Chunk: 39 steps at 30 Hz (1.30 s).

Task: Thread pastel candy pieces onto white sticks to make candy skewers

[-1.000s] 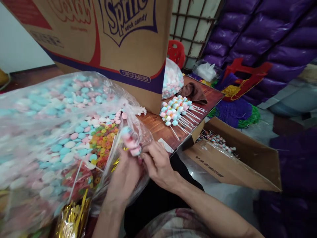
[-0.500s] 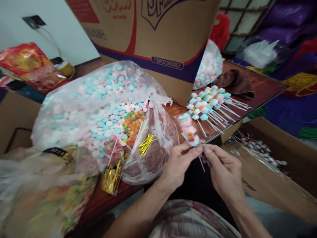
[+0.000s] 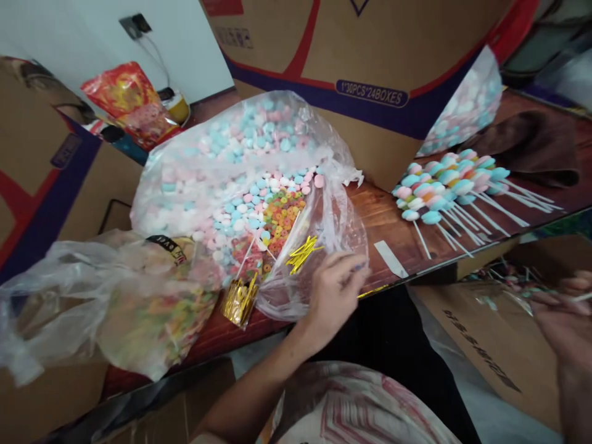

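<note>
Fingers of the left hand are curled against the plastic bag of sweets; the right hand — blurred — pinches a thin stick over the open box.

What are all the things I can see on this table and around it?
Big clear bag of sweets: one, pink, blue and white pieces, middle of the table.
Ring sweets: a heap, orange, yellow and green, inside that bag.
Gold twist ties: a small bunch, yellow, at the bag's mouth.
Candy sticks: a pile, pastel heads on white sticks, right side of the table.
Brown cloth: one, behind the sticks.
Printed carton: one, brown with red and purple, at the back.
Open carton: one, brown, low on the right.
Table: one, dark wood.
Left hand: at the bag's mouth.
Right hand: blurred, over the open carton, pinching a thin white stick.
</note>
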Tool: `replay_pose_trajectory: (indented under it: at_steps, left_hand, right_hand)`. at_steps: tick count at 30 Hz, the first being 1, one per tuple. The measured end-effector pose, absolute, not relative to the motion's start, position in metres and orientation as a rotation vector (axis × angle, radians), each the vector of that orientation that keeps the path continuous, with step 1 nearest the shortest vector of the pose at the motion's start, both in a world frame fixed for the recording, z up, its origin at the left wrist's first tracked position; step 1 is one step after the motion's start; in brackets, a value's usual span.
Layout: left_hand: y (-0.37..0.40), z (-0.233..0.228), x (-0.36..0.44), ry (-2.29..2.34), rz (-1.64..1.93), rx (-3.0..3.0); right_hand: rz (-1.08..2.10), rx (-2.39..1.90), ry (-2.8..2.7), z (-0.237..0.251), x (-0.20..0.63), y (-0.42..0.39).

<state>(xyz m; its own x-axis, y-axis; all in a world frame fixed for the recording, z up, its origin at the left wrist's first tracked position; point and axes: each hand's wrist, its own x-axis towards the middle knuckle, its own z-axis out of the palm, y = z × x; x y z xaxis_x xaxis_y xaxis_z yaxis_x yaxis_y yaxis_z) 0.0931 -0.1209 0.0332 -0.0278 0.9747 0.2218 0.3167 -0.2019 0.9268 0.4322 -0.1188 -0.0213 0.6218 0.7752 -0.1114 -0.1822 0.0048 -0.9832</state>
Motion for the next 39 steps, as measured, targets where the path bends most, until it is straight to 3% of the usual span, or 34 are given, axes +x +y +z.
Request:
replay_pose_trajectory:
  at_steps: [3,6,10,13,16,18,21,24,31,39]
  left_hand:
    - [-0.12,0.021,0.055,1.592,1.322,1.566]
    - [-0.116,0.012,0.029,1.744,1.328,1.547]
    - [-0.101,0.011,0.021,1.773,1.224,1.659]
    - [-0.087,0.016,0.031,1.719,1.088,1.825]
    - [-0.08,0.017,0.045,1.701,0.965,1.939]
    - [-0.081,0.013,0.054,1.715,0.901,1.942]
    - [-0.086,0.007,0.058,1.72,0.913,1.815]
    - [-0.088,0.007,0.053,1.575,1.031,1.526]
    - [-0.088,0.018,0.035,1.457,1.349,1.041]
    - [-0.08,0.014,0.018,1.788,1.788,1.099]
  right_hand:
    - [0.927,-1.363,-0.445,-0.02,0.427,-0.106]
    - [0.91,-1.391,-0.543,-0.01,0.365,-0.11]
    - [0.846,-1.463,-1.147,0.0,0.272,-0.117]
    - [0.566,-1.45,-1.675,0.002,0.231,-0.109]
    - [0.252,-1.69,-1.793,0.005,0.213,-0.094]
    - [0.217,-1.857,-1.825,0.006,0.207,-0.083]
    - [0.471,-1.812,-1.876,0.01,0.196,-0.076]
    - [0.76,-1.501,-1.75,0.018,0.178,-0.079]
    - [1.005,-1.079,-1.636,0.024,0.153,-0.093]
    - [0.259,-1.812,-2.083,0.007,0.177,-0.088]
